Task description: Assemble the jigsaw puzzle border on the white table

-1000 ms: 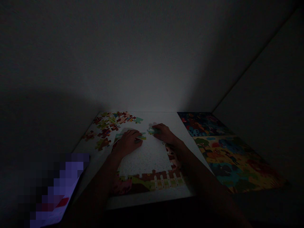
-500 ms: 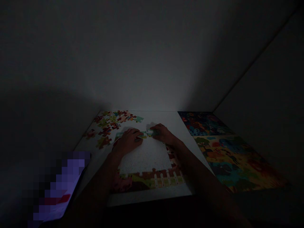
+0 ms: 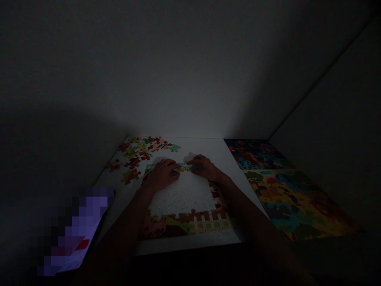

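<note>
In dim light, a partly joined jigsaw puzzle frame lies on the white table, with a white fence along its near edge. My left hand rests on the frame's far side, its curled fingers gripping the left part of the far strip. My right hand grips the strip's right part between bent fingers and thumb. Between the fingertips shows a green and pale blue puzzle piece; the pieces there meet or nearly meet. My hands hide much of the far edge and its corners.
Loose puzzle pieces are scattered at the far left. Two colourful picture sheets, a dark one and a yellow one, lie on the right. A lit, blurred screen stands at the lower left. A wall rises behind the table.
The gap in the far strip between my hands has narrowed as the two parts came together. My hands have barely moved, and the view has shifted slightly.
</note>
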Demonstrator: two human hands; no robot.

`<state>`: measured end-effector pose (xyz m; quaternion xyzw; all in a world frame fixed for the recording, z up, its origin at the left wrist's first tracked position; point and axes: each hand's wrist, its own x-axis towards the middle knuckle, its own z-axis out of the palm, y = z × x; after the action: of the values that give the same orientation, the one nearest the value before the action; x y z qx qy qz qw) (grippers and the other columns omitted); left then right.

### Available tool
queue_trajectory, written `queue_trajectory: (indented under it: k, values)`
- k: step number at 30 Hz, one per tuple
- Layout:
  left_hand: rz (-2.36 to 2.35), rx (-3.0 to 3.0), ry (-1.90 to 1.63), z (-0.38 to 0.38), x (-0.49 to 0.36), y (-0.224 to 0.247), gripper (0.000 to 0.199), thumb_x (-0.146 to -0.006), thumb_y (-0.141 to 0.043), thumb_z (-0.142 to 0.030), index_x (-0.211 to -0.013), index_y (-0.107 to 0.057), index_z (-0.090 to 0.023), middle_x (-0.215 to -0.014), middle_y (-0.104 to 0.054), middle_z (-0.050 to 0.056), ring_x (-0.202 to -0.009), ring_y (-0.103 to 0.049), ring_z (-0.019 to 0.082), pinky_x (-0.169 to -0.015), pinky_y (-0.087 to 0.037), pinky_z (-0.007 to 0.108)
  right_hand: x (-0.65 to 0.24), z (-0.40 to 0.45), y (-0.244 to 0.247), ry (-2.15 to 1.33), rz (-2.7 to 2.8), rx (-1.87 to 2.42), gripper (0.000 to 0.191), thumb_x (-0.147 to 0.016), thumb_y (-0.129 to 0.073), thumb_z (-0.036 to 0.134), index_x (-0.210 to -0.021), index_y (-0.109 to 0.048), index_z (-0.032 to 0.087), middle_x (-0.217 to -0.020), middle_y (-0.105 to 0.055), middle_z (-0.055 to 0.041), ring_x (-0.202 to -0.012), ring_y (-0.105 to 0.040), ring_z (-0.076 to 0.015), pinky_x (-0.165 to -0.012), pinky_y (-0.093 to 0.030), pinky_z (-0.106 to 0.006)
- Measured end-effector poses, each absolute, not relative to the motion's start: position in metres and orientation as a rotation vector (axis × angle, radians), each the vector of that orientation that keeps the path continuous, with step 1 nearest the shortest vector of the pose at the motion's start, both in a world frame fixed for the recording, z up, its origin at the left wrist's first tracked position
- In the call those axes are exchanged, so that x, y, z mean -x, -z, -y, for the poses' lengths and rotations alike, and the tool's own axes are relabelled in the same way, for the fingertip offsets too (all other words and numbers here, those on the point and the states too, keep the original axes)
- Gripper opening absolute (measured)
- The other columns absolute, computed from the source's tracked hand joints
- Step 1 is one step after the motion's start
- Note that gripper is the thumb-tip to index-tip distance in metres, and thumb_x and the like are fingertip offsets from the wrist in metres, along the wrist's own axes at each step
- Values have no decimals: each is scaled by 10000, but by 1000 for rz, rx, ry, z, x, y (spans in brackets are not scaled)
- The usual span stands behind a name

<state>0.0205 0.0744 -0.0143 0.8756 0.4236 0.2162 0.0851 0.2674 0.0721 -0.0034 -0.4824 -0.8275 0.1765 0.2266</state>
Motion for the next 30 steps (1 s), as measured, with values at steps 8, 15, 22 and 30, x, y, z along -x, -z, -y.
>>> queue_trajectory:
  k: [8,15,22,30]
  values:
    - [-1245,-2602,-584,-73,-20,9,330,-856,-596,-265,-1174,-685,-253,-1204,-620,64,-1156,-542,245,-1051,-413,417,-266,-73,6,-460,2310,1320,380,-794,-708,196,-1168,-706,262,-1174,-622,-79,-1084,-592,-232,-976,-434,-390]
    - [-1263,-2614,-576,-75,-20,14,330,-865,-594,-261,-1182,-686,-277,-1206,-610,55,-1156,-536,244,-1048,-413,427,-265,-76,11,-428,2329,1326,383,-789,-717,195,-1164,-707,275,-1172,-622,-83,-1110,-580,-246,-982,-423,-423]
    - [-1251,-2632,-574,-73,-19,12,337,-874,-597,-265,-1197,-686,-296,-1196,-601,58,-1140,-530,248,-1036,-417,430,-266,-76,11,-433,2344,1319,387,-798,-706,211,-1176,-698,297,-1181,-618,-75,-1127,-575,-251,-998,-411,-438]
    - [-1266,-2617,-580,-73,-20,14,342,-868,-595,-261,-1195,-690,-289,-1207,-594,66,-1142,-527,256,-1037,-411,446,-265,-77,12,-425,2326,1330,367,-804,-698,225,-1164,-705,299,-1173,-630,-76,-1108,-581,-250,-999,-397,-441]
